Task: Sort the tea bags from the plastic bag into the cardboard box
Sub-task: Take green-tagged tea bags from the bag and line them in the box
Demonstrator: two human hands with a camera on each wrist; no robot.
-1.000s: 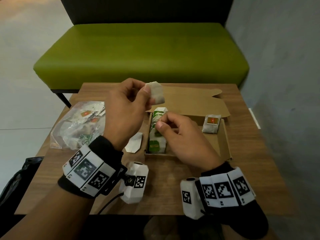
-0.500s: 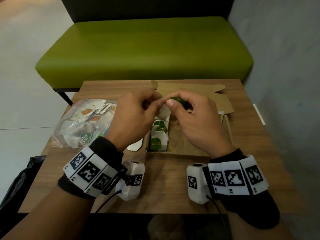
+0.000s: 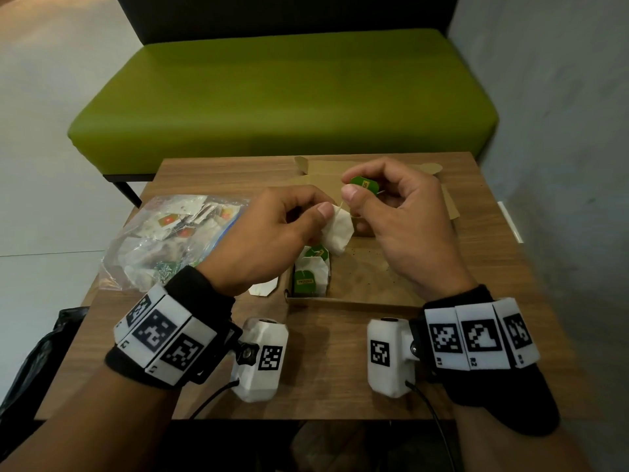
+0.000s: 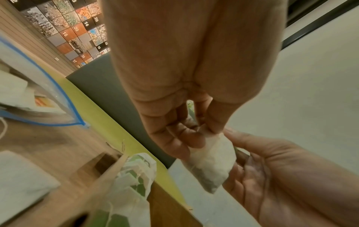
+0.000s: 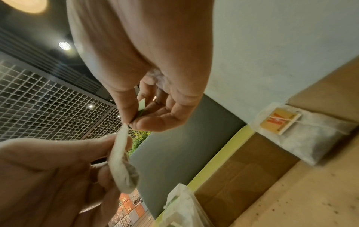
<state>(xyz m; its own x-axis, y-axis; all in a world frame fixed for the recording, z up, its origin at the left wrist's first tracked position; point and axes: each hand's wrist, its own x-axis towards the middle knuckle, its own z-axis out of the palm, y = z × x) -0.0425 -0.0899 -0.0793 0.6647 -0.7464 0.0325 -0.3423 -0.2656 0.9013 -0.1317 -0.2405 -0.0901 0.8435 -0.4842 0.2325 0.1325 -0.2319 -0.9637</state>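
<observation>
My left hand [image 3: 316, 216] pinches a white tea bag [image 3: 337, 231] [image 4: 211, 161] [image 5: 121, 161] above the open cardboard box [image 3: 374, 303]. My right hand [image 3: 354, 189] pinches that bag's green tag [image 3: 364, 184] [image 5: 141, 107], lifted a little above and to the right of the bag. A thin string runs between bag and tag. Green-tagged tea bags [image 3: 311, 275] [image 4: 134, 173] are stacked in the box's left end. An orange-tagged tea bag [image 5: 303, 132] lies at the box's right end, hidden by my right hand in the head view. The clear plastic bag [image 3: 170, 240] [image 4: 37, 95] with several tea bags lies left of the box.
One loose white tea bag [image 3: 262, 288] lies on the wooden table [image 3: 340, 386] between the plastic bag and the box. The box lid [image 3: 320, 175] lies flat behind. A green bench [image 3: 282, 97] stands past the table, a grey wall [image 3: 561, 131] on the right, a black bag [image 3: 30, 369] at the lower left.
My hands met over the box; my right hand took the green tag and pulled it up and to the right, away from the bag that my left hand holds, now lower.
</observation>
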